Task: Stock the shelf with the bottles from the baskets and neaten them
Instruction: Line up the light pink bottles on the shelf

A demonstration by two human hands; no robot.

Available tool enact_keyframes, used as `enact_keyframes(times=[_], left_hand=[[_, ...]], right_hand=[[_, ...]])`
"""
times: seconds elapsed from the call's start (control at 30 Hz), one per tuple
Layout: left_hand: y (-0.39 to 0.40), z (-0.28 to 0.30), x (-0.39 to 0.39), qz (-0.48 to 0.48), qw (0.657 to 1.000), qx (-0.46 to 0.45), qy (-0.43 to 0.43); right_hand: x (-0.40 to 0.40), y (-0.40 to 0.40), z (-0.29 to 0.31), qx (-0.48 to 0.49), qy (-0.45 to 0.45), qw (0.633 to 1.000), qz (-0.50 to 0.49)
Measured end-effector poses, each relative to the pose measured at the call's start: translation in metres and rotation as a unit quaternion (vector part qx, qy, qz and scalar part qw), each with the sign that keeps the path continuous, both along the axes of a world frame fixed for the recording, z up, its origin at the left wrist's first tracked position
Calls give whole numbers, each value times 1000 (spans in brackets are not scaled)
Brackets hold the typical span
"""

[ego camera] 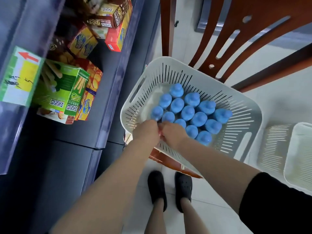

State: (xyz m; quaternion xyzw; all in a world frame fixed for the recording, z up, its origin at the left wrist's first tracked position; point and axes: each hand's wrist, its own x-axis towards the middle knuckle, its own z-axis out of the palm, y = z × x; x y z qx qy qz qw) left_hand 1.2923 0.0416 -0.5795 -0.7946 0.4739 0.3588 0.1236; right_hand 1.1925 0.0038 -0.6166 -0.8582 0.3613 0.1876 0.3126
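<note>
A white slotted basket (168,73) stands on a wooden chair and holds several bottles with blue caps (199,119), packed upright. Both my hands reach into its near left corner, side by side and touching. My left hand (146,130) and my right hand (173,134) each curl their fingers down over a bottle, which the hand hides. The dark blue shelf (109,73) runs along the left, right next to the basket.
Snack boxes (64,92) fill the upper shelf levels, and a price label hangs at the far left. The brown chair back (236,39) rises behind the basket. Another white basket (295,157) sits at the right. My feet in black shoes (157,188) stand on pale tiles.
</note>
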Motion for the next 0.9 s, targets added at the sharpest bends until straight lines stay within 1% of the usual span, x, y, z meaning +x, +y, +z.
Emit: enact_keyframes(times=[0.1,0.2,0.3,0.43,0.57,0.73,0.83,0.9], left_hand=[[2,-5,2,9,1000,0,5],[6,1,5,12,1000,-13,16],[13,17,4,38,997,-32,66],[19,51,-4,61,993,-63,85],[21,92,-11,92,983,-120,108],[24,157,-12,168,940,-238,176],[29,201,-9,237,886,-317,244],[33,229,-7,249,860,-363,257]], right_hand=[[-2,-1,-2,21,-12,1000,-20],[-9,-4,14,14,-17,1000,-13],[-21,-9,42,29,-42,998,-43],[-31,-15,91,-15,-94,995,-25],[-34,-22,139,-65,-117,990,-35],[-31,-29,216,-106,-184,975,-63],[-28,-30,269,-154,-210,964,-45],[-26,-29,304,-174,-235,956,-28]])
